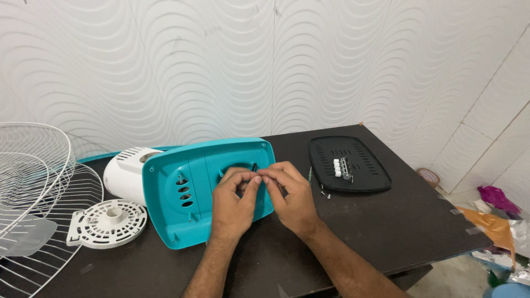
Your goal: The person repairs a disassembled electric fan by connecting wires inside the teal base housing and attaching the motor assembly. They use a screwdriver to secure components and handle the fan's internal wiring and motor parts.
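A teal plastic fan base lies tilted on the dark table, its hollow underside facing me. My left hand and my right hand meet over the base's middle. Their fingertips pinch a small dark part at about the base's centre. The part is too small to identify. A white motor housing sits behind the base's left edge.
A white round slotted cover lies at the left front. White wire fan grilles overhang the table's left side. A black vented plate at the right carries a small switch block, with loose screws beside it. Clutter lies on the floor at right.
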